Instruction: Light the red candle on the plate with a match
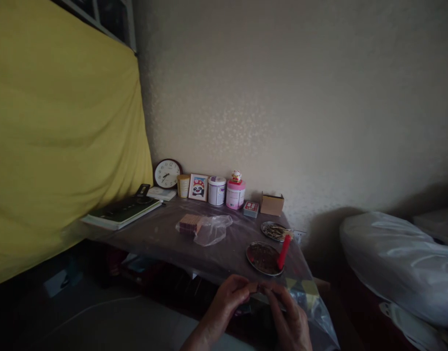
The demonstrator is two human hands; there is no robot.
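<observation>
In front of the table's near edge, my left hand (229,297) pinches a small brown matchbox (253,287) between thumb and fingers. My right hand (287,312) closes on the other end of the matchbox, its fingertips touching a dark part that I cannot make out. Just beyond the hands, a red candle (283,252) stands slightly tilted at the right side of a round metal plate (250,261) with dark contents. Behind it, another round plate (264,234) bears many thin pale sticks, like matchsticks. A stack of similar brown boxes (189,223) sits partly in clear plastic (212,230).
Along the wall stand a clock (167,173), a panda picture (199,187), a white tin (217,190), a pink tin (235,195) with a lucky cat figurine (236,176), and a cardboard box (272,204). A thick book (123,212) lies left. White bags (399,265) bulge at right.
</observation>
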